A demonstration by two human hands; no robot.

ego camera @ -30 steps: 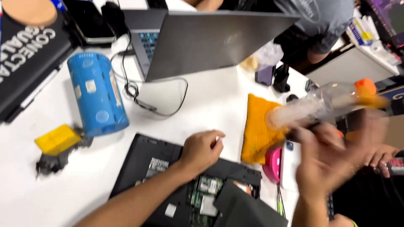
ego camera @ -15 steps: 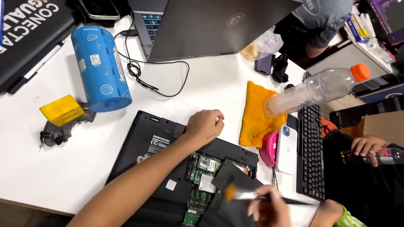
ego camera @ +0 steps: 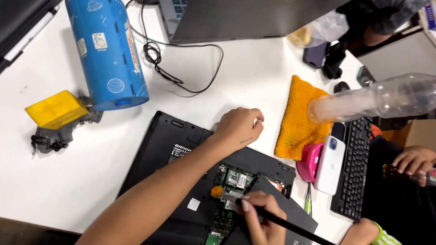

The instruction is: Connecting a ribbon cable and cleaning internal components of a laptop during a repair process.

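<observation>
Right hand (ego camera: 260,213) brushes open laptop (ego camera: 181,149); blue stickered cylinder (ego camera: 107,52) behind

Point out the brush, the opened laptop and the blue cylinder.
brush (ego camera: 219,191), head view, on its orange bristle tip.
opened laptop (ego camera: 175,143), head view, on its black underside.
blue cylinder (ego camera: 106,50), head view, on its side.

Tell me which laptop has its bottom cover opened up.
The black laptop lying upside down under both hands, circuit boards exposed; the grey laptop at the table's far edge stands closed-backed.
</observation>
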